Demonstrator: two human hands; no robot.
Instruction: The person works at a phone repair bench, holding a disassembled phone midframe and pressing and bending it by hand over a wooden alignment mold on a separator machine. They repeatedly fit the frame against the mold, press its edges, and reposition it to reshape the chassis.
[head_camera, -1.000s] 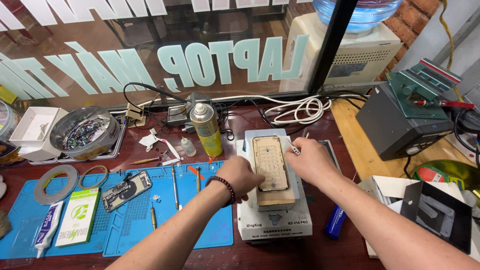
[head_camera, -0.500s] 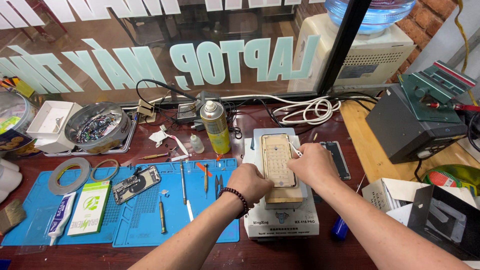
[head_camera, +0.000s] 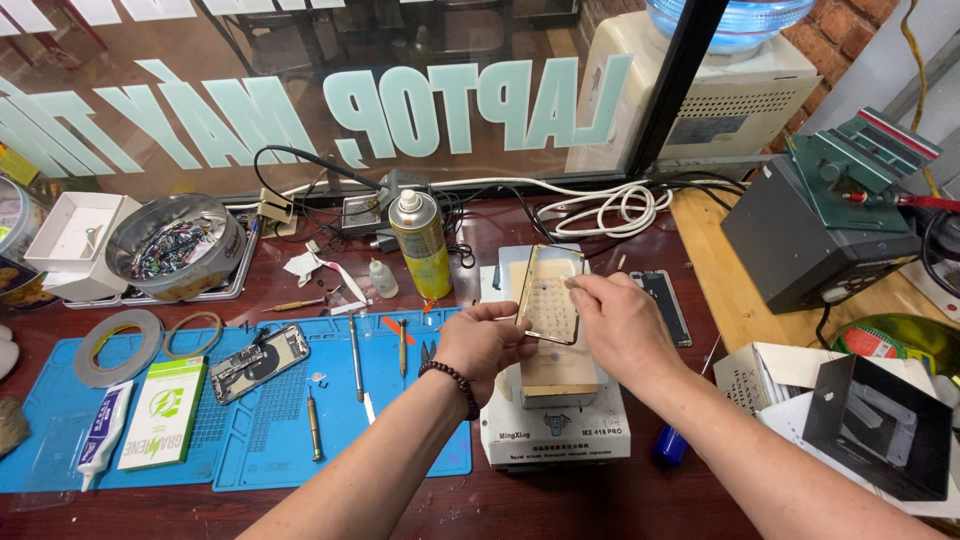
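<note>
On the blue mat (head_camera: 240, 440) an opened phone (head_camera: 260, 362) is left lying. The phone screen panel (head_camera: 550, 297), flat on the separator machine (head_camera: 555, 420) before, is now raised, pinched by the left hand (head_camera: 485, 343) and right hand (head_camera: 620, 325).

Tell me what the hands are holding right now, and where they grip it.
A thin translucent rectangular phone panel: left hand pinches its left long edge, right hand its right edge near the top.
</note>
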